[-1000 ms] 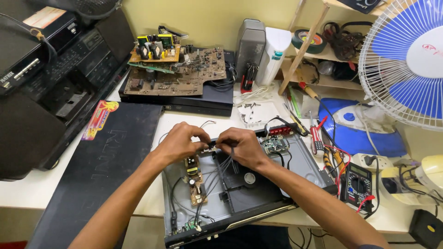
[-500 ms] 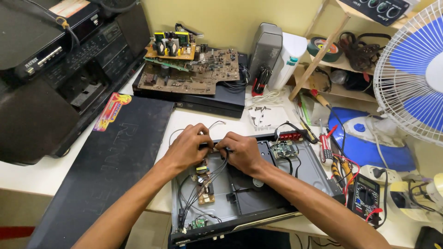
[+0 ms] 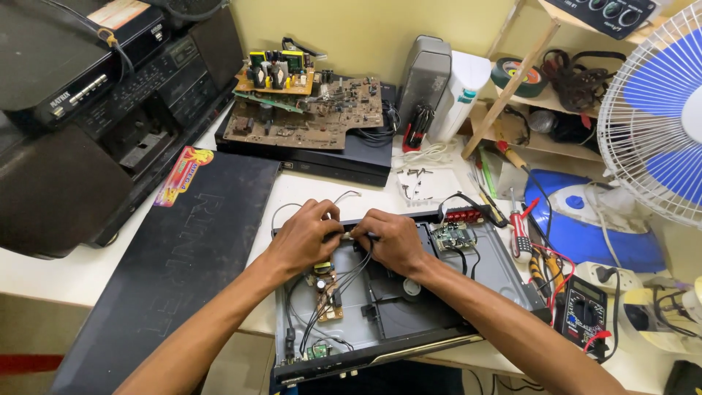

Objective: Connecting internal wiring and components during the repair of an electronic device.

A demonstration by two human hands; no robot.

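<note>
Black wires (image 3: pixel 356 257), thin and floppy, bunch at the back edge of the open metal case (image 3: pixel 468 281); left hand (image 3: pixel 303 238) and right hand (image 3: pixel 387 241) pinch them there, best held near their ends.

Both forearms are bare to the frame edge, with no sleeves, rings or watch on either hand (image 3: pixel 303 238).
</note>
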